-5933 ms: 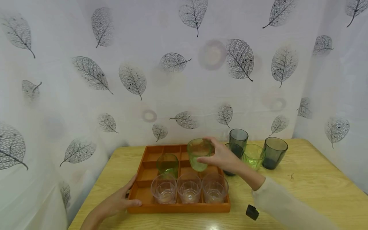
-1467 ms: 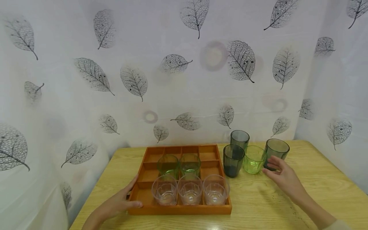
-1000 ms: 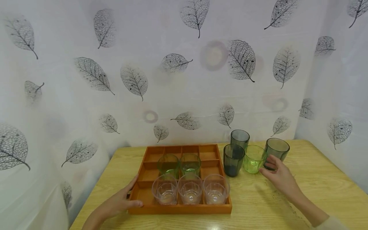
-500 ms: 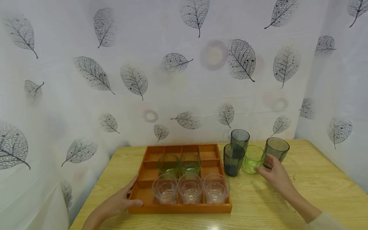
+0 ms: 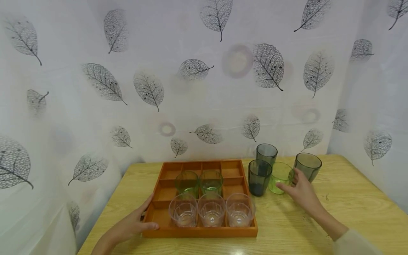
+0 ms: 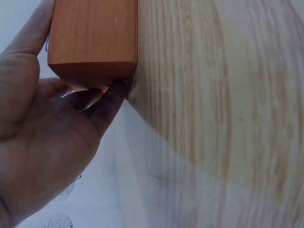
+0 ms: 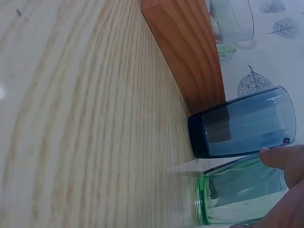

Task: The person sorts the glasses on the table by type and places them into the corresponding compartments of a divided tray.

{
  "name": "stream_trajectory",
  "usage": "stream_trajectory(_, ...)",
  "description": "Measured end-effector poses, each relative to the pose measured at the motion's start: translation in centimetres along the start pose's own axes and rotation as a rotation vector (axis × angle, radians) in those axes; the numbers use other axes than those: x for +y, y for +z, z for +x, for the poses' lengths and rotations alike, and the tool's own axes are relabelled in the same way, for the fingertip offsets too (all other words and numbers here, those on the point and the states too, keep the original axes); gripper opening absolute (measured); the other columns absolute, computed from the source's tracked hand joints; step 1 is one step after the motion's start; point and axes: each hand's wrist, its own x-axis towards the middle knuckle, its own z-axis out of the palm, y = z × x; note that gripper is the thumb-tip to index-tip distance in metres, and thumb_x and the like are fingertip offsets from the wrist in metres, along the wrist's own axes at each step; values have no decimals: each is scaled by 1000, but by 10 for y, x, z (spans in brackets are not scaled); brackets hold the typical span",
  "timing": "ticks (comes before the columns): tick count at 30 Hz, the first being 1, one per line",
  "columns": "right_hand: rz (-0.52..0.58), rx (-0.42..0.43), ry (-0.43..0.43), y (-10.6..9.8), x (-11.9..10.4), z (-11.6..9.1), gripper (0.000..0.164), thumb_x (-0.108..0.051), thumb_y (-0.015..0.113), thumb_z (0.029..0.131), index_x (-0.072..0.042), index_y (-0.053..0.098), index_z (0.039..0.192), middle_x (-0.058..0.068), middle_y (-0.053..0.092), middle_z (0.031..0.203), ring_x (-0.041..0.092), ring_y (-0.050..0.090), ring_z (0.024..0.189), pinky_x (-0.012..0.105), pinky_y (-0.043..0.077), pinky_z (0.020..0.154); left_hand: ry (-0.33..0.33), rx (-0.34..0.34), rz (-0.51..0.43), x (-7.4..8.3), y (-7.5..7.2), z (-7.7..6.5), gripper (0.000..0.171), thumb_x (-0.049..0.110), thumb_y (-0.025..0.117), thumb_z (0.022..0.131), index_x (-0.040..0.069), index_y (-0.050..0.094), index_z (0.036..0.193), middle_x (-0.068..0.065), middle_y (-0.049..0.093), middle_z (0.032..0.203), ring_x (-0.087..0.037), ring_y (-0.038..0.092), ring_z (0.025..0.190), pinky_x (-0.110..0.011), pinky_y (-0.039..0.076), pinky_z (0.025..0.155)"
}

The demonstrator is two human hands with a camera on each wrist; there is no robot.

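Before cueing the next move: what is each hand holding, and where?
Left hand: tray, by its near left corner. Right hand: lime-green cup, around its upper part.

So there's a see-through light-green glass (image 5: 276, 177) right at the right grip (image 5: 301, 189), thumb across its front, mouth up and leaning a touch. The orange-brown wooden tray (image 5: 199, 232), split into little compartments, lies flat, its left end in the left grip (image 5: 132, 224).
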Motion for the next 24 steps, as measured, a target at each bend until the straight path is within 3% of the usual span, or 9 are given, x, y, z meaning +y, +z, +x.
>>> stream_trajectory(6,-75,23,-11,2,2,6,111,-36,76,96,18,1,156,49,30,147,64,41,129,70,43,100,4,-7,-8,-1,0,1,104,30,72,100,7,-5,166,-32,-5,167,-60,16,147,-72,30,111)
stream_trajectory(13,-68,52,-35,6,4,9,108,-36,76,96,20,5,155,44,39,142,57,47,125,67,45,99,4,-2,-2,0,0,1,104,30,72,99,7,-5,166,-33,-5,166,-60,17,146,-71,29,111)
stream_trajectory(19,-54,47,-5,4,4,2,108,-38,76,96,19,6,156,45,41,141,59,47,125,66,46,99,8,-5,-2,0,0,1,104,30,71,100,6,-5,165,-33,-5,166,-60,16,146,-71,29,111)
stream_trajectory(24,-112,38,36,-3,-3,-11,109,-47,73,96,17,8,156,46,41,141,57,52,119,63,51,92,7,-7,-8,-1,0,1,104,30,71,100,6,-6,165,-33,-5,166,-60,17,146,-71,30,112)
